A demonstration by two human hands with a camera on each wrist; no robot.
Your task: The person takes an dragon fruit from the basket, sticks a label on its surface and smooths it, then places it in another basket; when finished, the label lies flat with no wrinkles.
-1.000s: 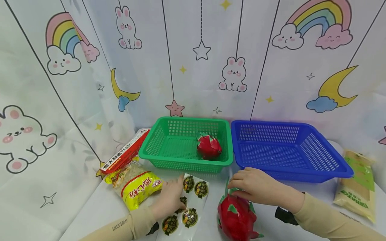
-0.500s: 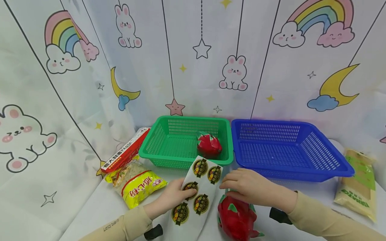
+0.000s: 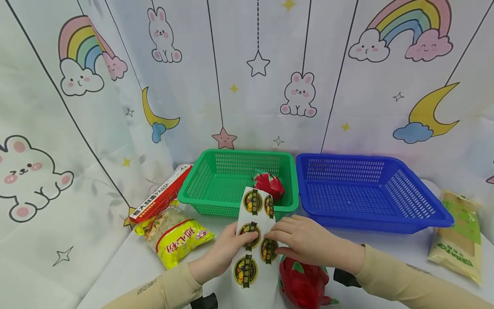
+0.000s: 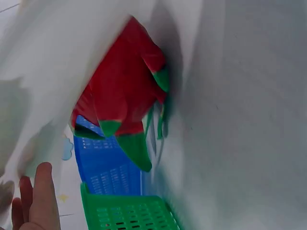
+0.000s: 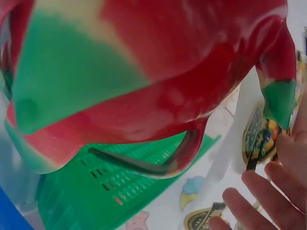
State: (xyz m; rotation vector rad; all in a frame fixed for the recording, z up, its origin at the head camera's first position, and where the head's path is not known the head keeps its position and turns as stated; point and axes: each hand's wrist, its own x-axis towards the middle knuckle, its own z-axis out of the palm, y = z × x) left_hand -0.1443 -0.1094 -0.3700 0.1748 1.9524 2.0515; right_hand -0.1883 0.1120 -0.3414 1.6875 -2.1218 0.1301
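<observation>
A white sheet of round black-and-gold stickers (image 3: pixel 246 271) stands raised in front of the green basket. My left hand (image 3: pixel 220 251) grips its left edge, thumb across the front and fingers behind. At the sheet's right edge, my right hand (image 3: pixel 302 240) reaches its fingers to the stickers; in the right wrist view its fingers (image 5: pixel 259 201) look spread and loosely bent. Below that hand lies a red dragon fruit (image 3: pixel 302 283) with green tips, partly hidden by the hand and sheet. A second dragon fruit (image 3: pixel 270 183) sits in the green basket (image 3: pixel 216 208).
A blue basket (image 3: pixel 370 221) stands right of the green one. On the left are a yellow pasta bag (image 3: pixel 175 242) and a red pasta box (image 3: pixel 164 191). A beige-and-green packet (image 3: pixel 457 240) lies at the far right. A patterned curtain (image 3: pixel 247 111) hangs behind.
My left hand has picked the sticker sheet up from the table and raised it toward the middle. My right hand has moved left, off the dragon fruit's top to the sheet's edge.
</observation>
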